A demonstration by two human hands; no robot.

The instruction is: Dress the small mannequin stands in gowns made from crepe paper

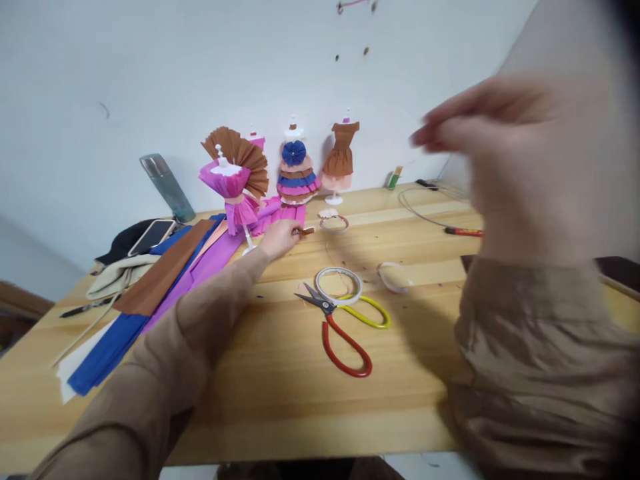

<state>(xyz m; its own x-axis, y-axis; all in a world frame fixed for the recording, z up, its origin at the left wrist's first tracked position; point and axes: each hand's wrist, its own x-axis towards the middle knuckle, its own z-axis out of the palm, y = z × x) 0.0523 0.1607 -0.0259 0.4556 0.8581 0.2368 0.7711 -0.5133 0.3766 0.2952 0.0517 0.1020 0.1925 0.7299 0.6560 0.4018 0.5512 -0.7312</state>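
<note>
My left hand point(280, 240) reaches to the table beside the pink-dressed mannequin point(235, 187). Its fingers are closed on a small brown and white piece point(307, 231), whose kind I cannot make out. My right hand point(505, 127) is raised high on the right, blurred, with thumb and fingers pinched together; anything between them is too fine to tell. Scissors point(327, 307) with one red and one yellow handle lie partly spread on the table. A roll of white tape point(320, 283) rests over them. A brown pleated paper fan point(240, 150) stands behind the pink dress.
More dressed mannequins, one tiered point(299, 180) and one brown point(343, 150), stand along the wall. Crepe paper strips point(165, 267), a phone point(153, 237) and a bottle point(167, 187) are at left. Rings point(393, 277), a red-handled tool point(463, 232) and a wire point(420, 212) lie right.
</note>
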